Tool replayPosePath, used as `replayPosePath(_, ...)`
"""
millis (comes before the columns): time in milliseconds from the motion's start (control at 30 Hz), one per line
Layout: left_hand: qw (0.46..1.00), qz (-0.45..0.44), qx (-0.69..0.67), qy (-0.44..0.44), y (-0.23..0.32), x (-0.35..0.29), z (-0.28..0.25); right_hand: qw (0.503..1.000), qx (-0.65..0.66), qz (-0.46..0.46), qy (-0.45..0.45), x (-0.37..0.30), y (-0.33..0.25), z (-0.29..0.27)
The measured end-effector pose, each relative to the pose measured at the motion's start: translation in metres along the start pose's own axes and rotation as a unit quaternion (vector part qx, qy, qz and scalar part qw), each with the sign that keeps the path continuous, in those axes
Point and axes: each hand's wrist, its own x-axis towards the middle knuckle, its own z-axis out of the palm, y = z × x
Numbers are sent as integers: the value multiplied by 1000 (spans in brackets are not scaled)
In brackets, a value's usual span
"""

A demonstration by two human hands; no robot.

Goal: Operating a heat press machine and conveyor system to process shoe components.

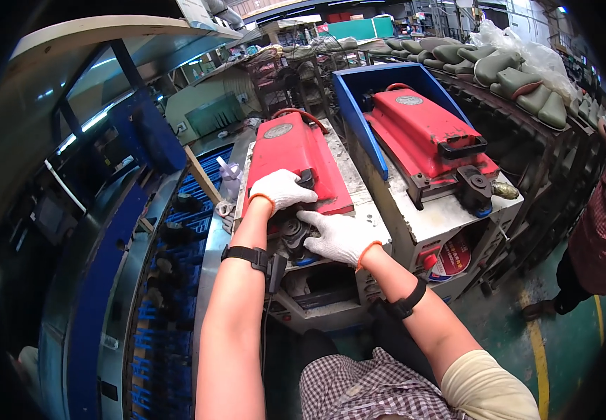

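Observation:
In front of me stands a white machine with a red metal lid [275, 148], which is down. My left hand [280, 190], in a white knit glove with an orange cuff, is closed round the black handle [307, 179] near the lid's front edge. Just below it my right hand [341, 236], gloved the same way, grips the black latch [293, 229] at the front of the machine. Its thumb and fingertips lie against the latch; part of the latch is hidden behind the glove. Both wrists carry black straps.
A second machine with a red lid [422, 122] and blue surround [360, 115] stands to the right. Beyond it, olive-green shoes [499, 70] fill a rack. At left runs a conveyor with blue slats [150, 315]. A clear bottle [230, 175] stands beside my machine. Another person [594, 224] is at far right.

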Motion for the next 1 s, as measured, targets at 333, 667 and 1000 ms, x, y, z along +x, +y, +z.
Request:
replayPosePath(333, 997, 3, 62, 44, -3, 2, 4, 1000, 10, 2, 6, -1, 1, 3)
replayPosePath(667, 997, -7, 66, 48, 0, -1, 4, 1000, 22, 1, 13, -2, 2, 3)
replayPosePath(1000, 997, -1, 67, 49, -2, 0, 4, 1000, 16, 9, 6, -4, -4, -2)
